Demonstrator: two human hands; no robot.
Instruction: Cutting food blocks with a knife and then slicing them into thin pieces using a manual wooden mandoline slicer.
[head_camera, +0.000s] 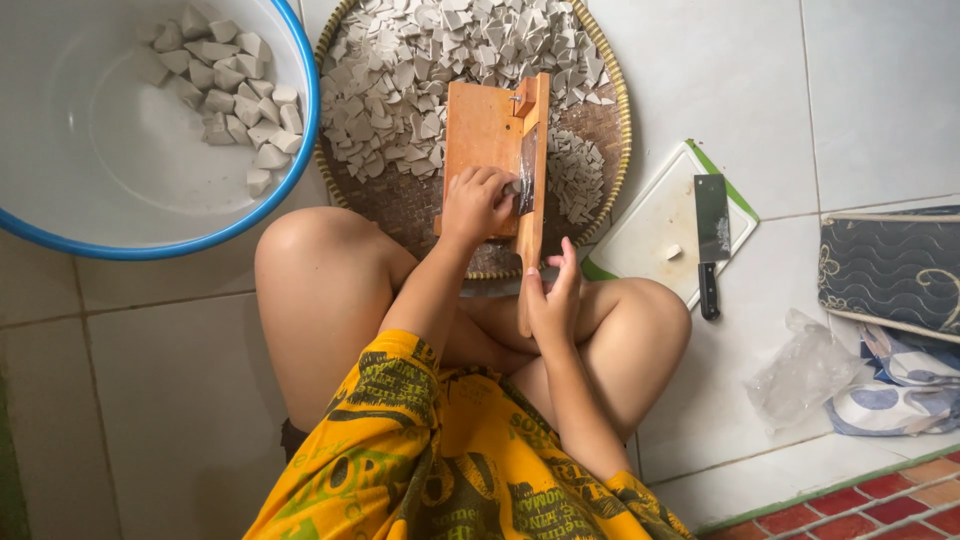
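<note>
A white basin (60, 190) with a blue rim held pale chunks (225, 95). On the tiled floor (150, 380), a cleaver (711, 235) lay on a white cutting board (650, 215). A crumpled plastic bag (800, 375) sat near a dark patterned cushion (890, 265).

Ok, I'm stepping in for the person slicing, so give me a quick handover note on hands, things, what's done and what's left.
Left hand: presses a pale chunk onto the wooden slicer board.
Right hand: grips the board's lower right edge, steadying it.
The board rests over the woven tray.
Done: a heap of thin slices fills the tray.
Left: uncut chunks sit in the blue-rimmed basin.
Cleaver lies unused on the cutting board, right of the tray.
</note>
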